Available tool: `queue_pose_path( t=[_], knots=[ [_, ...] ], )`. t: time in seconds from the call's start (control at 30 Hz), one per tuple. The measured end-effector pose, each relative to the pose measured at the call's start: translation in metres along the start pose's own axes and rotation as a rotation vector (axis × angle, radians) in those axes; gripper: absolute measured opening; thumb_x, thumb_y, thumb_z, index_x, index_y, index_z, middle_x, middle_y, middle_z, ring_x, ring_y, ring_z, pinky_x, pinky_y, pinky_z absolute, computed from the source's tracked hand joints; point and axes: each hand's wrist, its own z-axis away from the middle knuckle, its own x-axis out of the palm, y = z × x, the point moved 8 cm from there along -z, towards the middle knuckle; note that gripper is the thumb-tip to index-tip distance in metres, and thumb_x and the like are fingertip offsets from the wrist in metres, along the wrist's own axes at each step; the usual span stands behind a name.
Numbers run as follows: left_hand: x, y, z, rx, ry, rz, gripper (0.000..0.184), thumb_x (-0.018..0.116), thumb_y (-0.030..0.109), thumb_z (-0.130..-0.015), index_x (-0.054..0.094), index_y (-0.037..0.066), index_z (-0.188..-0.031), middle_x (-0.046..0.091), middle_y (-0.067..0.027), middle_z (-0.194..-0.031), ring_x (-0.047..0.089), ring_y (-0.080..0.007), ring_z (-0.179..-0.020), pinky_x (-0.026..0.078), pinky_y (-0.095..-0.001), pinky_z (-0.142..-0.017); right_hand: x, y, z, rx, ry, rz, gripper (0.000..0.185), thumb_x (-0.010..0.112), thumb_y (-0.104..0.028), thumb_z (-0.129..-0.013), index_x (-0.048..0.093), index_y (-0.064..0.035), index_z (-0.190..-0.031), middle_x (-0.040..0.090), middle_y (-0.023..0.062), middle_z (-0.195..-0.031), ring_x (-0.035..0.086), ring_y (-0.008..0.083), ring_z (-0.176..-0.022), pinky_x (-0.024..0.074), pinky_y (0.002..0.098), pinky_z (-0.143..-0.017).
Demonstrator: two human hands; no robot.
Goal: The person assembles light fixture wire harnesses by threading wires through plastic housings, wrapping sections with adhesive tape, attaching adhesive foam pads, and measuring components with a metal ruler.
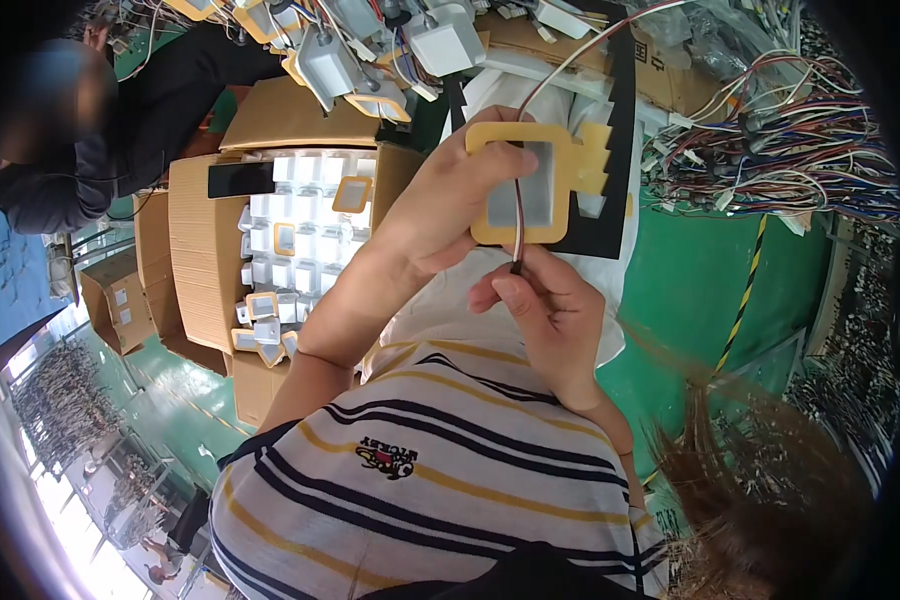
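Observation:
My left hand [445,200] grips a housing with a yellow square rim [560,215] and a grey-white hollow inside. Its thumb presses into the hollow, against a thin red, white and dark cable [519,225] that crosses it. Just below the rim, my right hand [560,310] pinches the cable's lower end, where a small dark tip shows between thumb and fingers. From the housing's top, the cable [590,45] runs up and to the right. Yellow toothed pieces [594,160] lie right beside the housing, over a black sheet [618,120].
Left of my arm, an open cardboard box [205,260] holds many white housings [320,240] and a dark phone-like slab [240,179]. Wired housings [330,70] pile up at the top. Cable bundles [740,165] lie at right. A co-worker [60,130] sits at upper left.

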Motion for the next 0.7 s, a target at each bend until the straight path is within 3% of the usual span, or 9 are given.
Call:
queue_pose_path(
  t=[0.07,0.17,0.37,0.43,0.7],
  knots=[
    [-0.005,0.003,0.001,-0.072,-0.030,0.036,0.030,0.055,0.013,-0.087,0.050,0.002,-0.115,0.056,-0.0060,-0.100,0.058,-0.0140,-0.092,0.054,-0.0298,-0.078,0.002,0.007,0.000,0.016,-0.024,-0.074,0.031,0.053,-0.007,-0.098,0.052,0.0071,-0.126,0.068,0.0138,-0.087,0.066,0.0173,-0.078,0.0518,0.0276,-0.077],
    [-0.013,0.013,-0.005,-0.018,0.010,0.065,0.033,0.056,0.012,-0.086,0.048,0.002,-0.116,0.056,-0.0071,-0.102,0.060,-0.0166,-0.091,0.056,-0.0317,-0.075,0.004,0.014,0.001,0.062,-0.089,-0.090,0.034,0.053,-0.006,-0.097,0.050,0.0061,-0.129,0.068,0.0162,-0.093,0.067,0.0201,-0.083,0.0532,0.0311,-0.080],
    [-0.013,0.016,-0.002,0.171,-0.005,-0.099,0.033,0.057,0.012,-0.084,0.049,0.002,-0.114,0.055,-0.0062,-0.102,0.055,-0.0129,-0.092,0.050,-0.0282,-0.078,-0.001,0.012,-0.012,-0.060,0.008,-0.356,0.030,0.053,-0.007,-0.096,0.055,0.0069,-0.123,0.068,0.0174,-0.097,0.067,0.0225,-0.085,0.0540,0.0350,-0.081],
    [-0.009,0.015,0.001,0.154,-0.017,-0.097,0.033,0.058,0.013,-0.084,0.049,0.002,-0.114,0.054,-0.0057,-0.102,0.053,-0.0118,-0.093,0.048,-0.0269,-0.079,-0.001,0.011,-0.011,0.024,0.027,-0.265,0.028,0.054,-0.008,-0.096,0.057,0.0080,-0.119,0.068,0.0175,-0.096,0.067,0.0227,-0.085,0.0541,0.0357,-0.081],
    [-0.013,0.010,0.001,0.099,-0.012,-0.065,0.034,0.058,0.014,-0.086,0.049,0.002,-0.116,0.054,-0.0048,-0.105,0.050,-0.0114,-0.098,0.044,-0.0258,-0.085,-0.003,0.008,-0.005,-0.050,0.054,-0.128,0.025,0.057,-0.006,-0.096,0.059,0.0071,-0.117,0.068,0.0175,-0.091,0.065,0.0211,-0.083,0.0534,0.0341,-0.080]
  ],
)
